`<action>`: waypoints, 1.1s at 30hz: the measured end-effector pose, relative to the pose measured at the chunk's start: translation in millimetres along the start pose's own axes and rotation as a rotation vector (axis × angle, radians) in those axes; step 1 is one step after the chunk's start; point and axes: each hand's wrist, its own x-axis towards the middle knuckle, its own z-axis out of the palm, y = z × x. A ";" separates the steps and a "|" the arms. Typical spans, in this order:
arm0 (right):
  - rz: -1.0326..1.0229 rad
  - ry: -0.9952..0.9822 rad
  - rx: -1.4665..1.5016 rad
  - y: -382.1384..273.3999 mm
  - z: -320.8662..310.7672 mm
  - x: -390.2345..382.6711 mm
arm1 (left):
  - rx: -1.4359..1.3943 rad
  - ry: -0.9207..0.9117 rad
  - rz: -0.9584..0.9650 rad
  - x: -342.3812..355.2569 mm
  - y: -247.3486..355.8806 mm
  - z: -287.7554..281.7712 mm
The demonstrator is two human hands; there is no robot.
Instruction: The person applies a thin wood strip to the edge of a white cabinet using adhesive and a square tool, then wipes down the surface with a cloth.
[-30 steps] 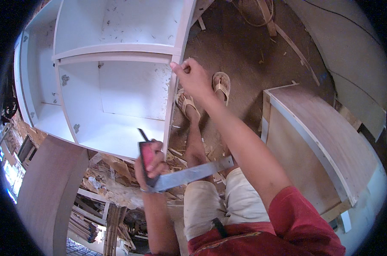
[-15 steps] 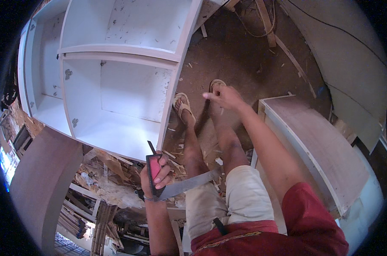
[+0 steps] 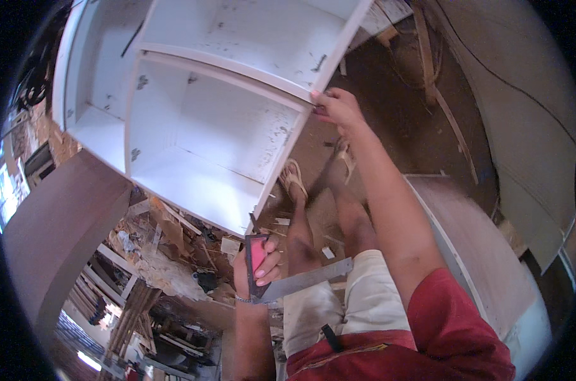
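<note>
My left hand (image 3: 262, 270) is wrapped round the black-and-red handle of what looks like a try square (image 3: 313, 277), its broad metal blade angled out over my thighs. A thin dark stick (image 3: 252, 222) pokes up above the handle, close to the lower corner of a white cabinet (image 3: 237, 81). My right arm stretches forward, and my right hand (image 3: 340, 109) grips the cabinet's edge where the divider between two compartments meets it. The fingers' undersides are partly hidden. The cabinet lies with its open compartments facing up, and metal hinge parts show on its inner wall.
A long box-like panel piece (image 3: 466, 235) lies at my right. At the left stands a brown board (image 3: 65, 222). Scraps and debris (image 3: 167, 254) cover the area below the cabinet. Wood strips (image 3: 453, 127) lie at the far right, beside a large pale sheet (image 3: 516, 114).
My right hand has gone from hanging over my feet to gripping the cabinet edge. The view has shifted, so the cabinet appears farther right. My left hand still holds the square.
</note>
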 end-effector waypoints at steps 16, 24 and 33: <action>-0.863 -0.424 -0.768 48.9 75.2 -334.3 | 0.201 0.426 0.340 -27.6 122.4 -8.2; -0.354 0.653 -0.534 36.4 107.8 -239.2 | 0.711 0.562 0.389 -147.0 275.1 -159.8; -0.328 0.704 -0.630 33.1 117.6 -186.4 | 1.113 0.681 0.552 -177.6 328.0 -96.5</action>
